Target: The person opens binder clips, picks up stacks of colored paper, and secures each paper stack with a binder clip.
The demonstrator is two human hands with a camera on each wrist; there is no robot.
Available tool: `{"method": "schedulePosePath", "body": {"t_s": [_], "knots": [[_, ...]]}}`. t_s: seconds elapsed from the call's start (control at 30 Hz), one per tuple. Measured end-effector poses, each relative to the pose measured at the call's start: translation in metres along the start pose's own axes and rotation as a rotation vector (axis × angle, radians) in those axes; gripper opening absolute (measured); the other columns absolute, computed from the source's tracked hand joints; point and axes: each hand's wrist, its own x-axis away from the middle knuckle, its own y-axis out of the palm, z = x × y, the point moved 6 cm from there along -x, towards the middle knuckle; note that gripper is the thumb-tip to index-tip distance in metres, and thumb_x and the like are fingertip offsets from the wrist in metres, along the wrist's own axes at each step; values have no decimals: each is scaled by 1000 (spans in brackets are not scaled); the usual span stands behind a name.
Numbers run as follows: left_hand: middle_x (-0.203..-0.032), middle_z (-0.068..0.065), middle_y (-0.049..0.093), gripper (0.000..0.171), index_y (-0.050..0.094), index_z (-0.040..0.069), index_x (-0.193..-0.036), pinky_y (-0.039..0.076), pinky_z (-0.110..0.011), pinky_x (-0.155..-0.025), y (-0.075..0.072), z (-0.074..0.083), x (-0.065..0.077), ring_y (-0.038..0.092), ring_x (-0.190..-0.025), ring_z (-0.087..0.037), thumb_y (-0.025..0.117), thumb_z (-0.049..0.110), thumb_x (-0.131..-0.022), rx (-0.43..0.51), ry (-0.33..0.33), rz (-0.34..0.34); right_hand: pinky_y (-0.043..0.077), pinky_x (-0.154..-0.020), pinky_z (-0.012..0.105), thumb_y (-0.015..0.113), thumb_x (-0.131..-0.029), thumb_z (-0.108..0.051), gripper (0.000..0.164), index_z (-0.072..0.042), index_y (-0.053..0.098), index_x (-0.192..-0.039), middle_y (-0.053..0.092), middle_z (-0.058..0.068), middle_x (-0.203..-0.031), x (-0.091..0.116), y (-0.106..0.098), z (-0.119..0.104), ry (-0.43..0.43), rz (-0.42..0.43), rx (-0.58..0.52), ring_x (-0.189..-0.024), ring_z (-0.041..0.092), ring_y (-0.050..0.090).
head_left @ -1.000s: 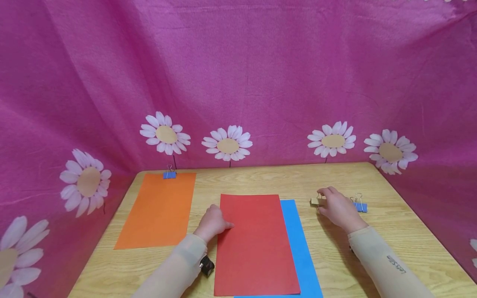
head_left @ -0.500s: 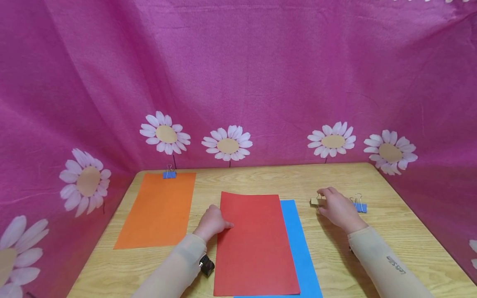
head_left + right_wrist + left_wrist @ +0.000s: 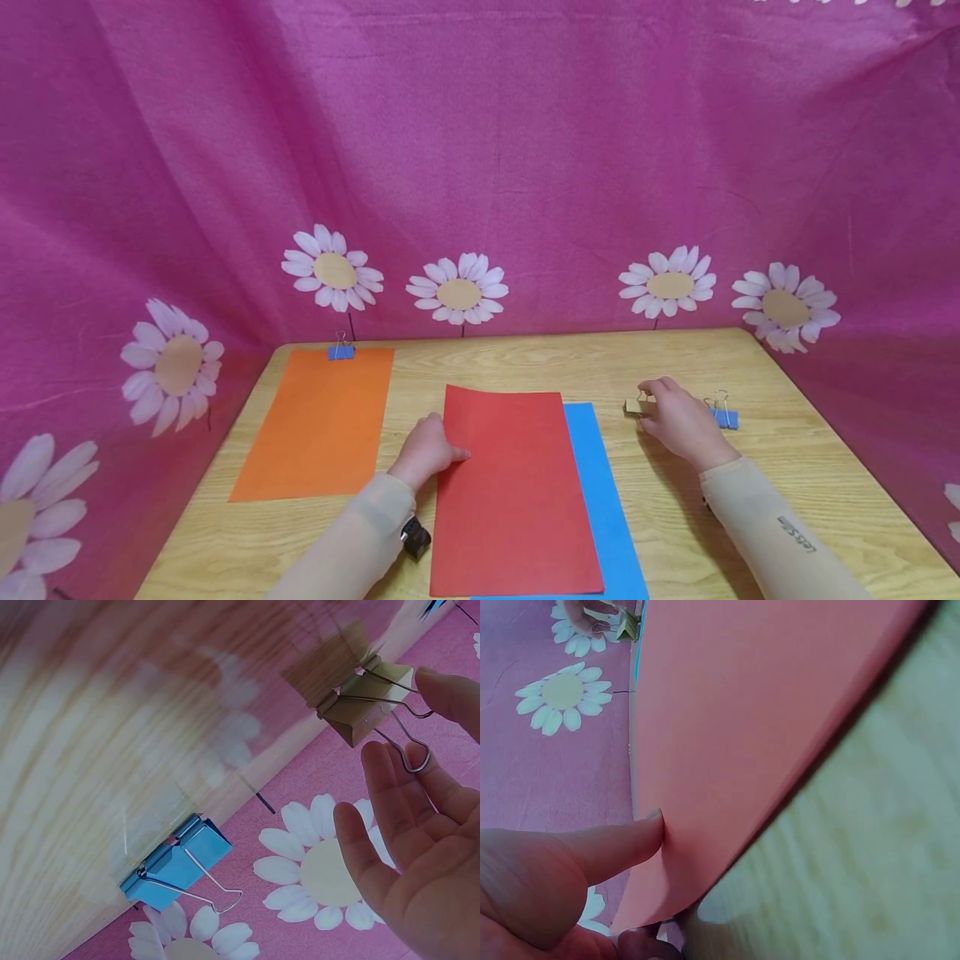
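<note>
A red sheet of paper (image 3: pixel 510 500) lies partly over a blue sheet (image 3: pixel 603 500) on the table. My left hand (image 3: pixel 427 450) pinches the red sheet's left edge, thumb on top and fingers beneath. The sheet's top left corner lifts slightly. At the right, my right hand (image 3: pixel 684 421) holds a yellow binder clip (image 3: pixel 364 697) by its wire handles, between thumb and fingers. In the right wrist view the clip's body touches or nearly touches the tabletop. A blue binder clip (image 3: pixel 725 418) stands just right of that hand, partly hidden by it.
An orange sheet (image 3: pixel 318 425) lies at the left of the wooden table (image 3: pixel 517 362), with another blue binder clip (image 3: pixel 341 353) on its top edge. A pink cloth with daisies (image 3: pixel 555 167) hangs around the table's back and sides.
The red sheet's top left corner has risen a little and bends upward. Both hands have stayed almost in place.
</note>
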Motion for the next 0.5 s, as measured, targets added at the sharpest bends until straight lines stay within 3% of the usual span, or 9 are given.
{"method": "schedulePosePath", "body": {"t_s": [0.2, 0.5], "knots": [[-110, -23, 58, 70, 54, -12, -125, 53, -49, -98, 0, 1, 0, 61, -97, -36, 90, 24, -78, -26, 11, 21, 55, -90, 59, 82, -84, -8, 54, 6, 59, -130, 63, 27, -123, 0, 0, 0, -2, 3, 0, -101, 42, 68], [-109, -23, 64, 69, 54, -13, -125, 53, -49, -99, -2, 4, 2, 64, -101, -37, 90, 23, -78, -23, 34, 15, 56, -86, 57, 82, -83, -8, 53, 5, 58, -129, 62, 26, -121, 0, 2, 1, 9, -7, -16, -93, 35, 68]]}}
